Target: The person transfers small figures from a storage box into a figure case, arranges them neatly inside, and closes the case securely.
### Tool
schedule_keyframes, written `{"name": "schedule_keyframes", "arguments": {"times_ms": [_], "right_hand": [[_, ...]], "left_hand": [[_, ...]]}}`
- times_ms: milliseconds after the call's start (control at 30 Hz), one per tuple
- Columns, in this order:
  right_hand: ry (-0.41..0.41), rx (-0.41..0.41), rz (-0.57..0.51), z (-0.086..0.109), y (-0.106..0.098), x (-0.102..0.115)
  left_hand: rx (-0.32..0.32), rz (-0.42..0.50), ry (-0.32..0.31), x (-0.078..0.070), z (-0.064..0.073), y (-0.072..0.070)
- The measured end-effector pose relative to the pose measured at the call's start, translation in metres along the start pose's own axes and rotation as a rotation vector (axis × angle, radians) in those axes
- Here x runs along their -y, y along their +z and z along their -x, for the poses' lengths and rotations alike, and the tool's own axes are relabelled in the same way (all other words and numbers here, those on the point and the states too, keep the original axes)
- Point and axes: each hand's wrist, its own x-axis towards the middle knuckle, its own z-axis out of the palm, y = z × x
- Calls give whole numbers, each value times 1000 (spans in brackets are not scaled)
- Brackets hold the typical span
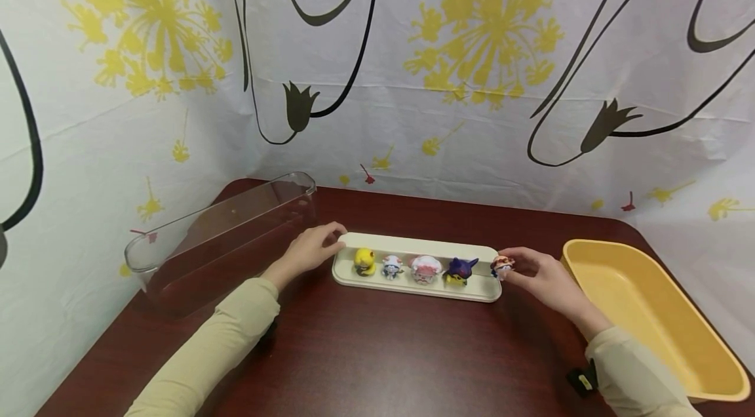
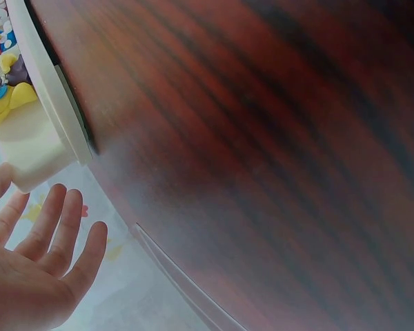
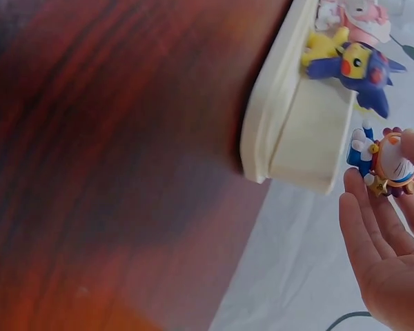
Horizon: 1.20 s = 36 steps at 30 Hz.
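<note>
A cream tray (image 1: pixel 413 292) lies lengthwise on the table, holding a row of several toy figurines: a yellow one (image 1: pixel 364 261), a small white one (image 1: pixel 392 267), a pink-and-white one (image 1: pixel 425 269) and a yellow one in a purple hood (image 1: pixel 459 271). My right hand (image 1: pixel 545 279) pinches another figurine (image 3: pixel 393 162), white-faced with an orange-brown trim and blue body, just off the tray's right end. At the left end, my left hand (image 1: pixel 309 248) has its fingertips at the tray's corner. Its fingers look loosely spread in the left wrist view.
On the left stands a long clear plastic container (image 1: pixel 218 227). A yellow bin (image 1: pixel 643 305) sits on the right, near my right forearm. A patterned white curtain (image 1: pixel 366 161) hangs behind and beside the dark red table (image 1: pixel 377 358).
</note>
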Motion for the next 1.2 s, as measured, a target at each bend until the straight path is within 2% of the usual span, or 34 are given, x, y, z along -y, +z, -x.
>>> {"name": "schedule_keyframes", "arguments": {"times_ms": [333, 600, 1200], "right_hand": [[75, 27, 0, 4, 17, -7], [108, -5, 22, 4, 30, -11], [138, -4, 77, -1, 36, -7]], "left_hand": [[-3, 3, 3, 1, 0, 0], [-2, 8, 5, 0, 0, 0], [-3, -1, 9, -1, 2, -1]]}}
